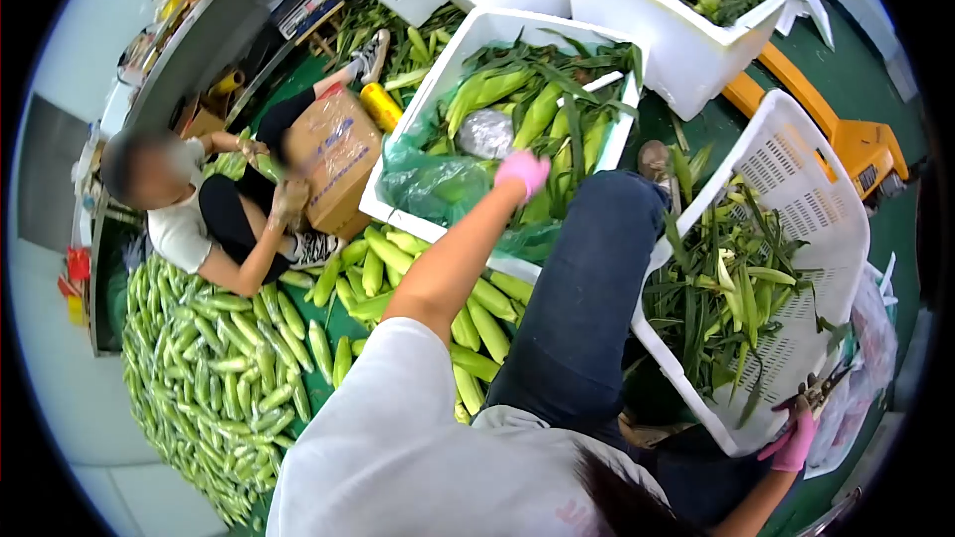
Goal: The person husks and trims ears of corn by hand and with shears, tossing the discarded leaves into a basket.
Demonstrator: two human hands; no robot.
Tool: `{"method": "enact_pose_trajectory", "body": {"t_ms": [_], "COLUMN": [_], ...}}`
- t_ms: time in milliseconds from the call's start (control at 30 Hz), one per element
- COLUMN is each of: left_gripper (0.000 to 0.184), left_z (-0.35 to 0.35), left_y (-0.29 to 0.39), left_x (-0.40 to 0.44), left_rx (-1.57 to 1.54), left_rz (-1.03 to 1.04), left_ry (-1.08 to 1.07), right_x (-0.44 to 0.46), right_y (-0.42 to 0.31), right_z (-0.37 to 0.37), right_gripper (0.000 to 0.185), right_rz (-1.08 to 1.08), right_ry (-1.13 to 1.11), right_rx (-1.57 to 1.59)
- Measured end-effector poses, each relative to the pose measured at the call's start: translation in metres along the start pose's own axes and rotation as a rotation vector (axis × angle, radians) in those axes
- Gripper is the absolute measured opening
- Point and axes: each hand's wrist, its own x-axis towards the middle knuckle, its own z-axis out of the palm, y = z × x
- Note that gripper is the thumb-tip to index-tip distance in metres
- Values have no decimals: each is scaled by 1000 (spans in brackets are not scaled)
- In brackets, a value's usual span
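Note:
My left hand (pixel 523 173), in a pink glove, reaches into a white foam box (pixel 388 201) lined with green plastic. Its fingers look curled in among green ears of corn (pixel 538 115); whatever they grip is hidden. A clear, shiny plastic-wrapped lump (pixel 485 133) lies just beyond that hand. At the lower right my right hand (pixel 793 441), also pink-gloved, is closed around the handles of pruning shears (pixel 822 390), beside the rim of a white plastic crate (pixel 828 201). Cut husks and leaves (pixel 724 283) lie inside the crate.
Husked-looking green corn ears (pixel 373 268) lie on the floor left of my leg. A large pile of wrapped corn (pixel 214 368) spreads further left. A seated person (pixel 179 229) works beside a cardboard box (pixel 333 164). More foam boxes (pixel 676 60) and an orange pallet jack (pixel 860 144) stand beyond.

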Motion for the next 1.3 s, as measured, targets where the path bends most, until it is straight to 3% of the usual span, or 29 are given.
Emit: {"method": "enact_pose_trajectory", "body": {"t_ms": [67,100,167,200,267,333,367,467,533,600,667,700,800,833,867,900,1000,1067,1100,1133,1233,1300], "left_gripper": [59,60,67,79,73,63,54,57,62,70,74,76,79,81,83,84,70,67,66,65,71,73], "left_z": [57,51,22,63,48,-14,-41,-91,-102,-104,-97,-92,-50,-26,3,35,83,92,93,97,111,103], "left_y": [-14,-8,8,-26,-18,24,36,103,162,221,266,286,338,344,344,343,342,350,352,353,351,350], "left_x": [-16,-30,-55,-8,-23,-71,-79,-108,-128,-163,-182,-193,-231,-234,-232,-233,-248,-253,-255,-254,-249,-257], "left_rx": [25,-117,-393,-520,-690,-1286,-1319,-1105,-949,-1064,-1278,-1199,-840,-850,-860,-966,-1149,-1043,-984,-838,-458,-129], "left_rz": [-17,6,50,197,70,82,161,458,697,740,804,813,900,882,858,824,388,500,554,699,1041,1002], "left_ry": [27,-68,-252,-409,-104,41,46,21,184,28,-358,-564,-759,-873,-981,-936,-1196,-1056,-984,-770,-137,87], "right_x": [-3,2,7,13,24,14,9,9,18,23,19,17,15,17,18,19,20,28,31,32,35,41], "right_y": [10,12,-7,-7,-11,-35,-46,-65,-61,-62,-62,-58,-46,-52,-60,-65,-67,-60,-57,-54,-50,-41], "right_z": [8,16,59,76,103,135,148,161,153,148,139,134,105,93,78,63,44,47,50,53,59,61], "right_gripper": [68,65,59,58,58,60,61,73,79,85,86,86,80,79,79,79,81,84,86,87,89,90], "right_rz": [-78,-52,-17,3,76,208,224,346,326,255,274,266,80,-25,-122,-193,-325,-435,-384,-355,-283,-278], "right_ry": [-35,-198,-407,-467,-632,-553,-569,-581,-680,-734,-695,-677,-393,-352,-373,-270,43,67,78,100,85,69], "right_rx": [430,648,789,866,995,983,974,966,934,925,1030,1114,1074,1036,948,719,-18,-288,-434,-616,-630,-464]}}
